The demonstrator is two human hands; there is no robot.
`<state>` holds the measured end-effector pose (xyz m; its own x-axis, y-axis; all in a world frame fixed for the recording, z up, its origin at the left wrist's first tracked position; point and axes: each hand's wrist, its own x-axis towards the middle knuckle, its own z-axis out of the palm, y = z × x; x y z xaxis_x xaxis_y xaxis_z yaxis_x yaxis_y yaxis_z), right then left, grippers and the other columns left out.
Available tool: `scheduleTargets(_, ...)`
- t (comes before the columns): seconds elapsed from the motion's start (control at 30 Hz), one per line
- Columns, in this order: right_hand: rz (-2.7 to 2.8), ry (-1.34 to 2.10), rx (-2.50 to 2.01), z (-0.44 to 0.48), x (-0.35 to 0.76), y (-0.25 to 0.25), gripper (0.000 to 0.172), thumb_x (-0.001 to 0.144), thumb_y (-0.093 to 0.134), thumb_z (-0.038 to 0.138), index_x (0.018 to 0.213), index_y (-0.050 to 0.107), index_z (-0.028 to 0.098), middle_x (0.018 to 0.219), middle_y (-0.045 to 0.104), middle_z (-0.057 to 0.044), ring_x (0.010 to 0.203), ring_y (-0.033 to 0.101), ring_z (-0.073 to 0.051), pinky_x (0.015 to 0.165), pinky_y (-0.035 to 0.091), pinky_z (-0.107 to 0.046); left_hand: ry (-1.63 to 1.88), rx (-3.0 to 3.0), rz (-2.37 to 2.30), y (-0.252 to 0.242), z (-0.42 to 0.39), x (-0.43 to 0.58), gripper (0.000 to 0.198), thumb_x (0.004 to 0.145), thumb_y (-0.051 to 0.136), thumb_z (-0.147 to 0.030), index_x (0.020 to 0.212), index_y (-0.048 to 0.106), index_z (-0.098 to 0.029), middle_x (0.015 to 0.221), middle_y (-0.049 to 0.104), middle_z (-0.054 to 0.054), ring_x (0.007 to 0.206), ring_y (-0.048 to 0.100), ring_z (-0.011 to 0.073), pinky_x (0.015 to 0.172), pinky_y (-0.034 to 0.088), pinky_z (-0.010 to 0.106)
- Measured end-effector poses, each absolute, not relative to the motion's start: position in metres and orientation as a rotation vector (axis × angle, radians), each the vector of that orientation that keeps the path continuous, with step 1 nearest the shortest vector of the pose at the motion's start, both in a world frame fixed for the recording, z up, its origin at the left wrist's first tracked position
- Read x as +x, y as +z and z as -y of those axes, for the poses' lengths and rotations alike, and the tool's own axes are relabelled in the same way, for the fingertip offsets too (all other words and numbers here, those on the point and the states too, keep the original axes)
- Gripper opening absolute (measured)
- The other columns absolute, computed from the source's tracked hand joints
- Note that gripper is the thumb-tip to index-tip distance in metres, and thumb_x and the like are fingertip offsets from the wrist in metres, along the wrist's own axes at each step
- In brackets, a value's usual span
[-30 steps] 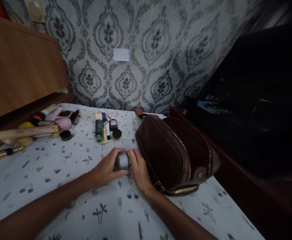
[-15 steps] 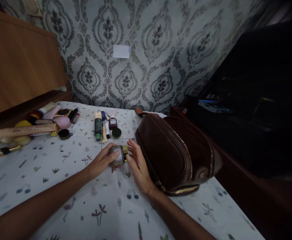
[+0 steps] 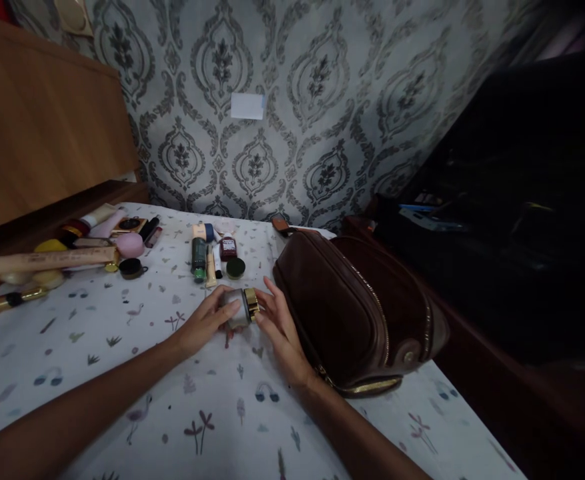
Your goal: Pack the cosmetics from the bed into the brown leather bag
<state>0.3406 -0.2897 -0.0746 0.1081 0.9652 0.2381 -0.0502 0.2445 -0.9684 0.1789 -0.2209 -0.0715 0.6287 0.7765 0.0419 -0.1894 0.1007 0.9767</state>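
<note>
A small cosmetic jar (image 3: 236,313) with a frosted, greyish body and a shiny gold lid (image 3: 251,305) lies on its side in the air above the tablecloth. My left hand (image 3: 213,312) is wrapped round the body, thumb on top. The thumb and a finger of my right hand (image 3: 281,333) meet the lid's edge, while its index finger stands raised. Just right of that hand rests a brown leather toiletry bag (image 3: 329,293) with gold zips. Beyond the jar stand a dark green bottle (image 3: 199,257), a slim beige tube (image 3: 210,267) and a round dark green pot (image 3: 235,268).
Cosmetics crowd the table's left side, among them a long beige tube (image 3: 52,260), a pink sponge (image 3: 130,245) and a gold-and-black tube (image 3: 9,302). A wooden cabinet (image 3: 47,127) borders the left. Patterned wallpaper (image 3: 317,80) rises behind; a dark mass fills the right.
My right fingers have come closer round the gold lid, which shows more of its side. The left hand keeps its hold. The whole view has shifted slightly.
</note>
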Motion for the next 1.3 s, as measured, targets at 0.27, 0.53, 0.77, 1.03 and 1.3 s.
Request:
scheduleTargets(0.27, 1.222, 0.959, -1.033, 0.289, 0.340, -0.075, 0.063, 0.087, 0.064, 0.044, 0.143, 0.042, 0.027, 0.140, 0.053, -0.011, 0.132, 0.049, -0.026, 0.109, 0.039, -0.044, 0.746, 1.298, -0.602, -0.066, 0.223, 0.179, 0.056, 0.078, 0.068, -0.065, 0.104, 0.050, -0.018, 0.082, 0.059, 0.000, 0.067, 0.060, 0.0137, 0.050, 0.049, 0.022)
scheduleTargets(0.53, 1.237, 0.766, -1.339, 0.286, 0.341, -0.071, 0.055, 0.092, 0.043, 0.064, 0.113, 0.063, 0.017, 0.094, 0.067, -0.007, 0.091, 0.063, -0.022, 0.084, 0.050, -0.036, 0.700, 1.388, -0.600, -0.065, 0.224, 0.178, 0.056, 0.076, 0.071, -0.061, 0.107, 0.050, -0.019, 0.087, 0.056, 0.000, 0.069, 0.054, 0.0123, 0.051, 0.050, 0.022)
scheduleTargets(0.77, 1.301, 0.815, -1.213, 0.286, 0.340, -0.073, 0.053, 0.091, 0.050, 0.058, 0.129, 0.054, 0.021, 0.120, 0.065, -0.009, 0.112, 0.060, -0.022, 0.095, 0.047, -0.035, 0.754, 1.323, -0.632, -0.069, 0.223, 0.178, 0.053, 0.080, 0.068, -0.060, 0.108, 0.049, -0.020, 0.083, 0.055, -0.001, 0.068, 0.056, 0.0128, 0.052, 0.050, 0.022)
scheduleTargets(1.03, 1.340, 0.778, -1.379, 0.290, 0.342, -0.063, 0.050, 0.096, 0.038, 0.059, 0.113, 0.062, 0.019, 0.090, 0.066, -0.004, 0.088, 0.062, -0.021, 0.077, 0.048, -0.031, 0.694, 1.390, -0.601, -0.063, 0.226, 0.176, 0.054, 0.076, 0.073, -0.058, 0.109, 0.051, -0.020, 0.086, 0.056, 0.000, 0.068, 0.055, 0.0128, 0.051, 0.051, 0.022)
scheduleTargets(1.3, 1.330, 0.846, -1.207, 0.286, 0.340, -0.071, 0.054, 0.089, 0.056, 0.054, 0.131, 0.053, 0.020, 0.115, 0.064, -0.009, 0.102, 0.061, -0.022, 0.079, 0.051, -0.031, 0.771, 1.272, -0.608, -0.069, 0.222, 0.178, 0.050, 0.079, 0.070, -0.057, 0.108, 0.053, -0.020, 0.088, 0.058, 0.001, 0.069, 0.057, 0.0126, 0.053, 0.050, 0.022)
